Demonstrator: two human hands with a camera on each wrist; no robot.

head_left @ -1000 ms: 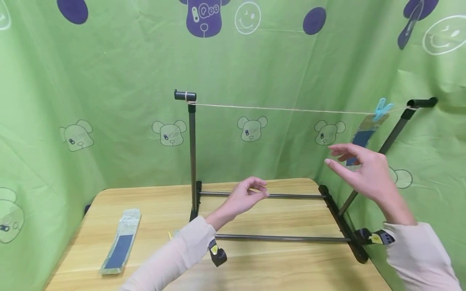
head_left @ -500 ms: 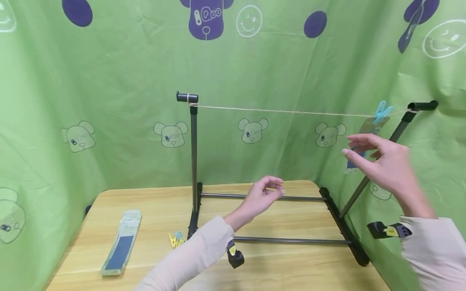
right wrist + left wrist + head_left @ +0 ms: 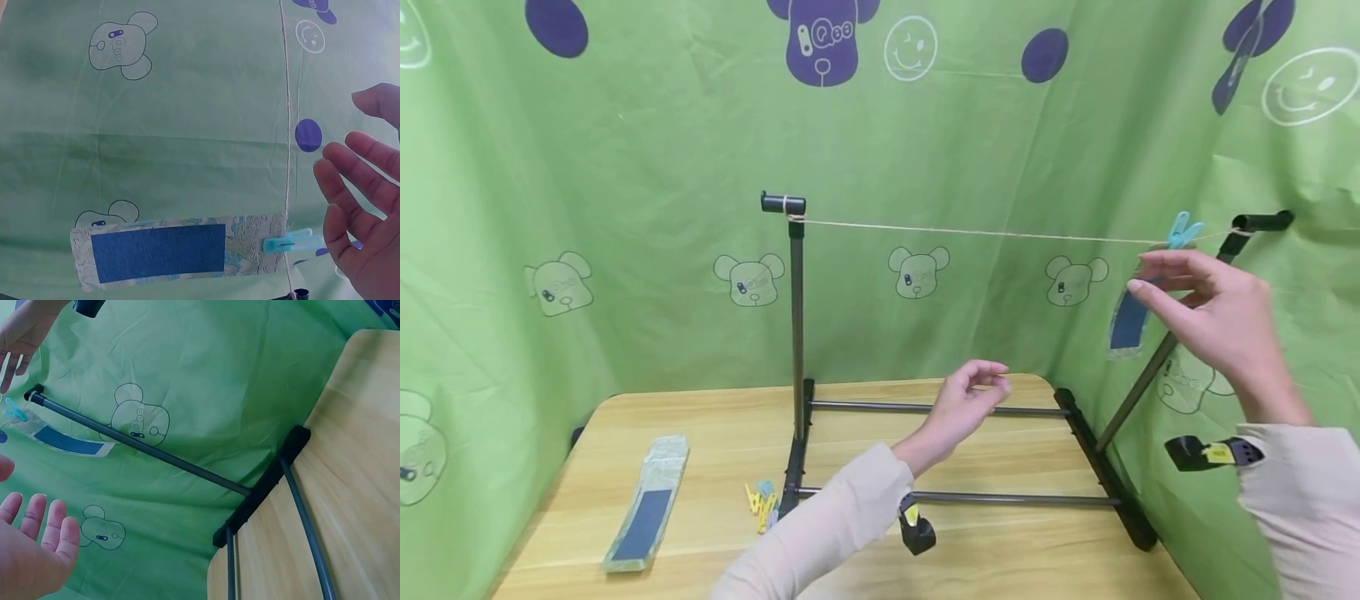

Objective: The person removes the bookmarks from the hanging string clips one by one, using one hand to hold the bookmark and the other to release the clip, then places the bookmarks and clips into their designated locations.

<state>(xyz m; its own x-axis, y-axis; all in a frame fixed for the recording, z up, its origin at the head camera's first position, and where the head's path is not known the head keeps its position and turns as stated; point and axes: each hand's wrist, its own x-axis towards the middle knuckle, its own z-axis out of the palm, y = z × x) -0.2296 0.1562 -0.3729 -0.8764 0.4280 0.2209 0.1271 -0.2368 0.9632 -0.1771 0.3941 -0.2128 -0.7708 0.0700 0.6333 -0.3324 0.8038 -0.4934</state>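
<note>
A string (image 3: 985, 234) runs between the two posts of a black rack (image 3: 796, 317). A blue clothespin (image 3: 1183, 229) pins a blue-and-clear packet (image 3: 1129, 318) to the string's right end. My right hand (image 3: 1156, 279) hovers just below and in front of the clothespin, fingers spread and holding nothing. The right wrist view shows those fingers (image 3: 350, 206) close beside the clothespin (image 3: 287, 242) and the packet (image 3: 169, 253), not touching. My left hand (image 3: 988, 385) floats empty over the rack's base with fingers relaxed; its palm (image 3: 31, 550) looks open.
A stack of similar packets (image 3: 643, 500) lies on the wooden table (image 3: 700, 417) at front left. Several loose clothespins (image 3: 762, 502) lie by the left post's foot. Green cloth (image 3: 625, 167) hangs behind and on both sides. Base rods (image 3: 1000, 498) cross the tabletop.
My right hand has risen and moved right, up to the clothespin. My left hand has drifted right and slightly up. The loose clothespins are now uncovered.
</note>
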